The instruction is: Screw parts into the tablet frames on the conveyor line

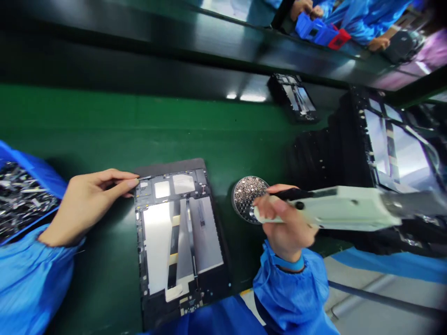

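An opened tablet (206, 228) lies on the green bench in front of me, its inside facing up with silvery panels and flat cables. At its upper left corner, my left hand (92, 195) pinches a small thin strip (145, 177) between thumb and fingertips. My right hand (286, 223) is wrapped round a pale electric screwdriver (345, 207), held nearly level. The screwdriver's front end is over a round dish (238, 211) of small screws (249, 190). Whether its tip touches the screws, I cannot tell.
On the left stands a blue bin (44, 179) of small metal parts. Stacked opened tablets (401, 149) rise at the right, with a smaller stack (296, 97) farther back. Across the dark ledge, people in blue sleeves work near blue and red bins (316, 30).
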A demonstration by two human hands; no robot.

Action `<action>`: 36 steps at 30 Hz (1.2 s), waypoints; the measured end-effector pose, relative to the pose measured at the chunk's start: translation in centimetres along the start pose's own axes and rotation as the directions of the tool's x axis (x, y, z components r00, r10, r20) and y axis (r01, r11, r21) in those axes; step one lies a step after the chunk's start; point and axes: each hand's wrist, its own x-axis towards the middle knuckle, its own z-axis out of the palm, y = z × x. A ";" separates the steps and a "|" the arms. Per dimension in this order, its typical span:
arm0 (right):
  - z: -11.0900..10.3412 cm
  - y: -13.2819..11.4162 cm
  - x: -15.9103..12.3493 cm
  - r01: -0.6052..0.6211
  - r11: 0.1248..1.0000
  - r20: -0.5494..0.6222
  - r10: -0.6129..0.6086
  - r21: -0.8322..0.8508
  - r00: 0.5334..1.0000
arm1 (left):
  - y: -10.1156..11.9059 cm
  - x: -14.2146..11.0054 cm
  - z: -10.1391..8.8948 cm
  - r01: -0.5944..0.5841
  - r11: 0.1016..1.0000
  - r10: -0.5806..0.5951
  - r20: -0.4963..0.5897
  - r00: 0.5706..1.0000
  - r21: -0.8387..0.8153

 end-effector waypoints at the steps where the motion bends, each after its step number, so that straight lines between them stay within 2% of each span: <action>1: 0.0 -0.6 0.1 0.008 1.000 -0.011 -0.008 0.010 1.000 | 0.0 0.2 -0.1 0.002 1.000 -0.001 0.028 1.000 -0.020; 4: 0.6 -2.3 0.2 -0.017 0.999 0.027 0.016 0.034 1.000 | -0.5 0.5 -0.2 -0.019 0.995 0.029 0.105 0.994 -0.102; 6: 2.3 -3.0 0.2 -0.038 0.999 0.087 0.036 0.014 0.996 | -0.8 0.6 -0.2 -0.013 0.985 0.038 0.142 0.989 -0.174; 8: 5.1 -3.2 0.1 -0.040 0.999 0.151 0.040 -0.008 0.988 | -1.0 0.7 -0.1 -0.010 0.970 0.049 0.156 0.987 -0.242; 14: 15.9 -1.8 -1.1 -0.089 0.995 0.324 0.069 0.048 0.944 | -2.0 1.0 0.4 -0.063 0.939 0.127 0.169 0.977 -0.339; 18: 20.0 0.3 -1.5 -0.041 0.992 0.380 -0.009 0.123 0.925 | -2.5 1.0 0.7 -0.137 0.951 0.182 0.147 0.972 -0.277; 21: 21.3 1.8 -1.8 -0.024 0.993 0.411 -0.027 0.119 0.911 | -2.5 0.9 0.6 -0.176 0.954 0.213 0.139 0.967 -0.243; 24: 21.6 2.6 -1.8 -0.026 0.994 0.433 -0.022 0.104 0.901 | -2.3 0.8 0.3 -0.175 0.961 0.209 0.143 0.968 -0.216; 36: 21.9 3.0 -1.8 -0.033 0.997 0.414 -0.001 0.076 0.910 | -2.6 0.8 0.5 -0.218 0.956 0.245 0.123 0.962 -0.199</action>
